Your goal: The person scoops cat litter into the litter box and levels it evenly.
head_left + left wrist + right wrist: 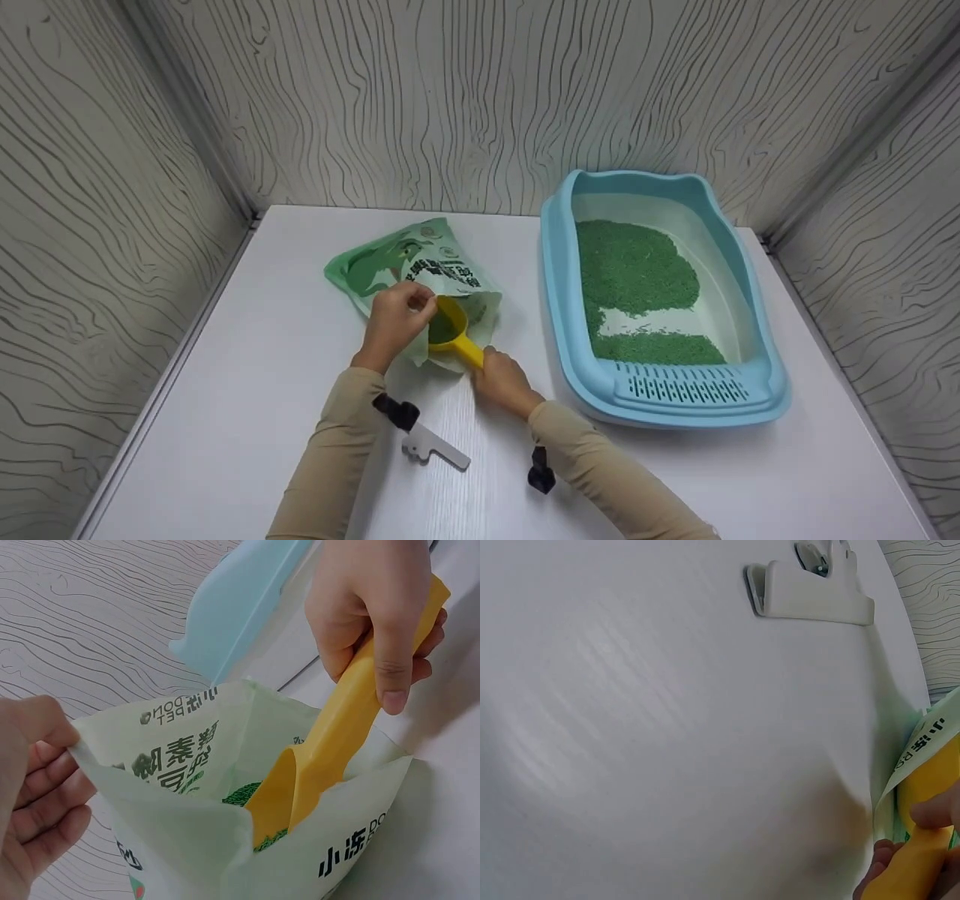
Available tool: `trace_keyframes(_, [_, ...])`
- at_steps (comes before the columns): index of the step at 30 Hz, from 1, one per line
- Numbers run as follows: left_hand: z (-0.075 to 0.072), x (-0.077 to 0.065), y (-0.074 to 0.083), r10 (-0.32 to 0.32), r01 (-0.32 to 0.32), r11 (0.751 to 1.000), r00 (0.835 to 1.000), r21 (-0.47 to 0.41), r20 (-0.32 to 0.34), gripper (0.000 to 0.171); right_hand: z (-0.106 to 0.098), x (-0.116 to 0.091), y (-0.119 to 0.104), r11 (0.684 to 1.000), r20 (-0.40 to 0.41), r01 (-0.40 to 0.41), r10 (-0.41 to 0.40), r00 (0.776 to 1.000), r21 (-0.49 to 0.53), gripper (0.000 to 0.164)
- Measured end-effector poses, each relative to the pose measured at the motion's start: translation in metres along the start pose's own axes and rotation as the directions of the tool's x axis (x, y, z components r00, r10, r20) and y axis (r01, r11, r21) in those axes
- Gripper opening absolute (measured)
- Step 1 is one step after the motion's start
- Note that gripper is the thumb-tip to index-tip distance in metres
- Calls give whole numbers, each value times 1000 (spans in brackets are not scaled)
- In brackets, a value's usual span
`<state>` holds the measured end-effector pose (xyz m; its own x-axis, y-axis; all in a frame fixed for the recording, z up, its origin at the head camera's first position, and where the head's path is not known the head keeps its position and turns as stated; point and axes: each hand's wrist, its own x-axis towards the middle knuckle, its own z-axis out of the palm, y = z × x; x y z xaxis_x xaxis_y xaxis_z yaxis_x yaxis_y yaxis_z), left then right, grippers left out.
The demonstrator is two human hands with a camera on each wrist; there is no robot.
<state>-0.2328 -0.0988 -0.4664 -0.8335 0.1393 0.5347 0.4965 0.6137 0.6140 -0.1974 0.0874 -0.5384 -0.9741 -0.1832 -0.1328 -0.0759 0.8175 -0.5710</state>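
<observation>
A green printed bag [442, 270] lies on the table with its mouth toward me, green pellets [244, 795] showing inside. My left hand [397, 315] pinches the bag's rim between thumb and fingers. With my right hand [506, 382] I grip the handle of a yellow scoop [466, 349]. Its bowl dips into the bag mouth, and in the left wrist view the scoop's tip [274, 802] meets the pellets, partly hidden by the bag's front wall. In the right wrist view the right hand [941, 840] is at the corner, thumb along the scoop.
A light blue litter box [559, 300] stands to the right, with green pellets [637, 270] spread over its floor and a slotted step at its near end. A whitish bag clip [439, 448] lies in front of the bag. Patterned walls [450, 105] enclose the table.
</observation>
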Motion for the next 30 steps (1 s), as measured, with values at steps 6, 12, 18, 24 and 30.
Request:
trace_keyframes(6, [1, 0, -1, 2, -2, 1000, 1000, 2, 3, 5, 0, -1, -1, 1000, 0, -21, 21, 1000, 1, 18])
trace_keyframes(12, [1, 0, -2, 2, -2, 1000, 1000, 4, -1, 5, 0, 1, -2, 1000, -12, -14, 13, 1000, -14, 18])
trace_keyframes(18, [0, 1, -1, 2, -2, 1000, 1000, 3, 4, 5, -6, 0, -2, 999, -40, 23, -24, 999, -43, 17])
trace_keyframes(24, [-1, 0, 0, -19, 19, 1000, 1000, 10, 16, 5, -15, -6, 0, 999, -37, 17, -19, 999, -51, 18])
trace_keyframes(30, [-1, 1, -1, -28, 28, 1000, 999, 13, 16, 5, -23, -14, 4, 997, -65, 36, -40, 997, -64, 20])
